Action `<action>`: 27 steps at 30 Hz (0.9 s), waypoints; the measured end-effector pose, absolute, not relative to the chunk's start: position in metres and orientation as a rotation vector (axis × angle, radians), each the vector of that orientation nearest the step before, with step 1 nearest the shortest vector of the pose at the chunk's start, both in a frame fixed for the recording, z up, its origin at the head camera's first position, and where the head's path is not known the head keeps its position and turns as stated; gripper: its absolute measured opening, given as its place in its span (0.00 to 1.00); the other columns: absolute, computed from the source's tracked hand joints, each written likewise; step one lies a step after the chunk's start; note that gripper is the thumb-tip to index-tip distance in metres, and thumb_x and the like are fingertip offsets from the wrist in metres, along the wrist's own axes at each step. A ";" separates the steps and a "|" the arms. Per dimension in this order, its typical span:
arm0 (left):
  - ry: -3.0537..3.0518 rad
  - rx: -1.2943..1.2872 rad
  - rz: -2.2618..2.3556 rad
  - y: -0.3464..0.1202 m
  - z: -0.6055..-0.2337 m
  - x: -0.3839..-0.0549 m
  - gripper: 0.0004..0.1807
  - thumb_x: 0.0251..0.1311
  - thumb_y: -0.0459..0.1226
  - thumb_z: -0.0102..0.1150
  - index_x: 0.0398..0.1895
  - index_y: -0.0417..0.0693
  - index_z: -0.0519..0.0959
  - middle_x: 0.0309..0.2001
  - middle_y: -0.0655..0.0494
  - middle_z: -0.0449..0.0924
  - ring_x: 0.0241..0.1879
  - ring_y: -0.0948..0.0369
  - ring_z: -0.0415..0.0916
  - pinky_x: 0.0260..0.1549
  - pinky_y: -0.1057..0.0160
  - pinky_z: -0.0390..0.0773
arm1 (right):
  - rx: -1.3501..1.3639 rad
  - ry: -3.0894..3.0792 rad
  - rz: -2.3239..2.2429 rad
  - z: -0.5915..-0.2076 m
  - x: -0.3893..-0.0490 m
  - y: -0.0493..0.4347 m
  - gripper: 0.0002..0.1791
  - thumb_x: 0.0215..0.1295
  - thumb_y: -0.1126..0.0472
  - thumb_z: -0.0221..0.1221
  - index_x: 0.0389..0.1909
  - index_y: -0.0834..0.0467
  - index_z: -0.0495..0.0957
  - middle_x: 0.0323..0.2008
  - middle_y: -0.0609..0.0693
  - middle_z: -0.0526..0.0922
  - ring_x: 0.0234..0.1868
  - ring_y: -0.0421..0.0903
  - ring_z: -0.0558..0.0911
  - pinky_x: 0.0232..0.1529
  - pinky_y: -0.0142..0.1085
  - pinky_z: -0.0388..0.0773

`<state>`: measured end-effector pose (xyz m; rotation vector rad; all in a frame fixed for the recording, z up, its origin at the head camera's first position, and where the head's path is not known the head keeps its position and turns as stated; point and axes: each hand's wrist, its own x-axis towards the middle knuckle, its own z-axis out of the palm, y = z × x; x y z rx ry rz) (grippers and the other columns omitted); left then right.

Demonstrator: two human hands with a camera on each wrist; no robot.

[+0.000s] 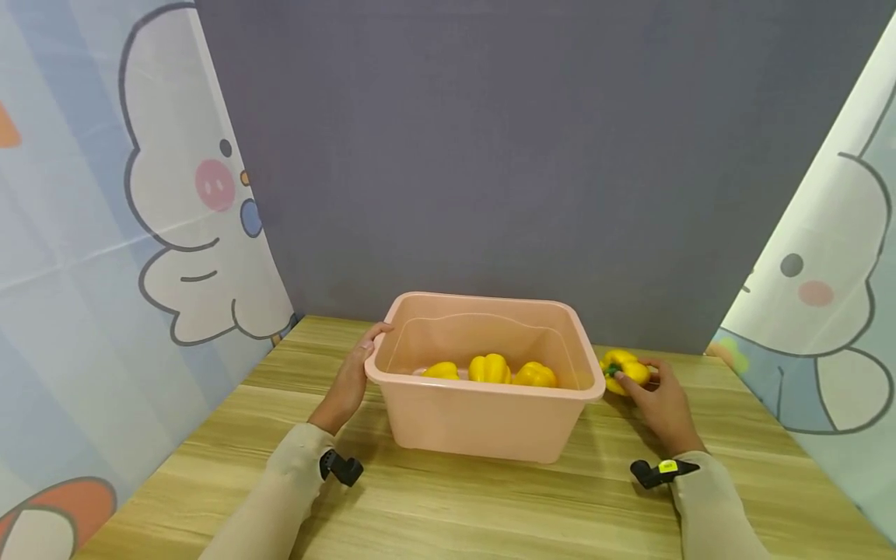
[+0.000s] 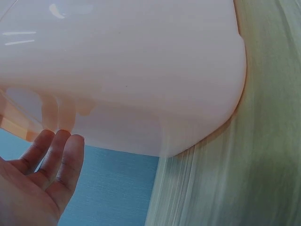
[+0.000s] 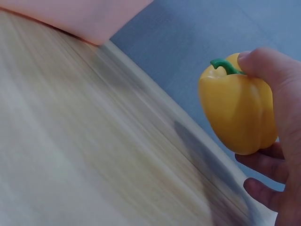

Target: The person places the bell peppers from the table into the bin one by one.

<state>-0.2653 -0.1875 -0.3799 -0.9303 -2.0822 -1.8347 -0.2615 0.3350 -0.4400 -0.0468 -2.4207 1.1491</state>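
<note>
A pink plastic bin point(image 1: 476, 420) stands upright on the wooden table, with three yellow bell peppers point(image 1: 490, 369) visible inside. At the bin's left rim, my left hand point(image 1: 350, 385) grips the edge; in the left wrist view several fingers point(image 2: 68, 165) lie against the outer wall beneath the rim, the thumb out of sight. Off the bin's right side, my right hand point(image 1: 663, 404) holds another yellow bell pepper point(image 3: 235, 108) between thumb and fingers, the thumb beside its green stem point(image 3: 226, 66). This pepper is raised above the table, its shadow falling on the wood.
A grey backdrop point(image 1: 490, 155) rises behind the table point(image 1: 434, 505). Cartoon-printed curtains point(image 1: 84, 257) flank it on both sides. Black wrist devices point(image 1: 341, 468) sit over the beige sleeves point(image 1: 269, 498).
</note>
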 end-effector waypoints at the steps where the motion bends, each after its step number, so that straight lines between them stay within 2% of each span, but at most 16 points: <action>1: -2.081 -0.930 -1.834 -0.188 -0.380 -0.265 0.30 0.79 0.48 0.23 0.71 0.36 0.59 0.69 0.37 0.60 0.65 0.41 0.60 0.57 0.63 0.67 | -0.049 -2.416 1.150 -0.439 -0.261 0.334 0.37 0.69 0.42 0.61 0.66 0.65 0.63 0.52 0.71 0.74 0.50 0.63 0.78 0.37 0.20 0.67; 12: -2.080 -0.938 -1.834 -0.188 -0.379 -0.266 0.30 0.79 0.48 0.23 0.71 0.37 0.60 0.69 0.39 0.60 0.65 0.43 0.60 0.56 0.66 0.67 | -0.077 -2.404 1.193 -0.434 -0.258 0.330 0.37 0.69 0.41 0.59 0.65 0.65 0.62 0.51 0.68 0.72 0.48 0.58 0.74 0.36 0.20 0.67; 16: -2.088 -0.933 -1.821 -0.188 -0.380 -0.267 0.30 0.79 0.48 0.23 0.71 0.36 0.60 0.70 0.39 0.60 0.65 0.44 0.60 0.56 0.65 0.67 | -0.086 -2.377 1.248 -0.431 -0.259 0.329 0.36 0.70 0.42 0.59 0.64 0.65 0.62 0.49 0.68 0.74 0.44 0.52 0.75 0.34 0.23 0.71; 22: -2.093 -0.936 -1.813 -0.188 -0.380 -0.268 0.30 0.79 0.48 0.23 0.71 0.37 0.60 0.70 0.39 0.60 0.65 0.47 0.60 0.57 0.65 0.66 | -0.060 -2.233 1.457 -0.424 -0.264 0.330 0.27 0.72 0.48 0.59 0.58 0.63 0.65 0.39 0.57 0.76 0.34 0.38 0.78 0.34 0.29 0.79; 27: -2.078 -0.948 -1.833 -0.188 -0.380 -0.269 0.31 0.79 0.48 0.23 0.71 0.35 0.59 0.70 0.38 0.59 0.65 0.43 0.59 0.57 0.65 0.66 | -0.057 -2.091 1.727 -0.417 -0.265 0.330 0.19 0.72 0.51 0.59 0.54 0.55 0.63 0.35 0.47 0.77 0.32 0.35 0.82 0.37 0.31 0.81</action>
